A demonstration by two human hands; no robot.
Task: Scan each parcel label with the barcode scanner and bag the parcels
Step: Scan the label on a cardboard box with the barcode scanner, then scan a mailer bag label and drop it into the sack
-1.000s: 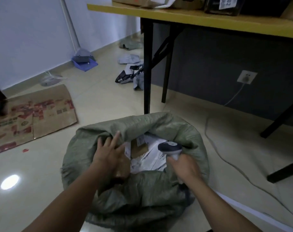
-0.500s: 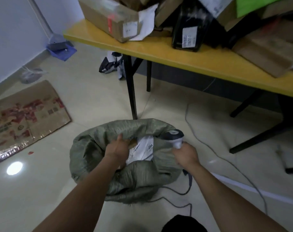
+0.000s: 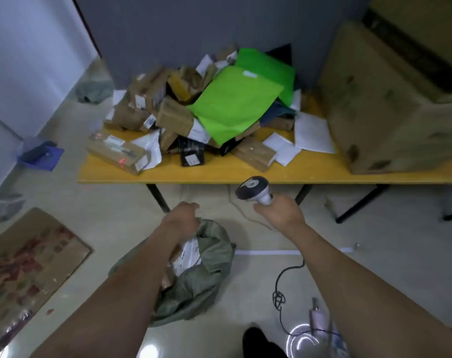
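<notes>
At the table's [image 3: 219, 173] left corner, upper left of centre, lay a long box [image 3: 116, 152], its length running left to right. It was the nearest of the unscanned pile [image 3: 168, 117], which sat up-frame of both hands. The left hand [image 3: 183, 215] was closer to it and would likely fetch it. That hand hovered over the sack [image 3: 206, 277] on the floor, fingers curled under; whether they held the rim could not be told. Bagged parcels [image 3: 190, 254] showed just below. Right of centre, the right hand [image 3: 279, 214] clamped the scanner [image 3: 252, 189] by its handle.
</notes>
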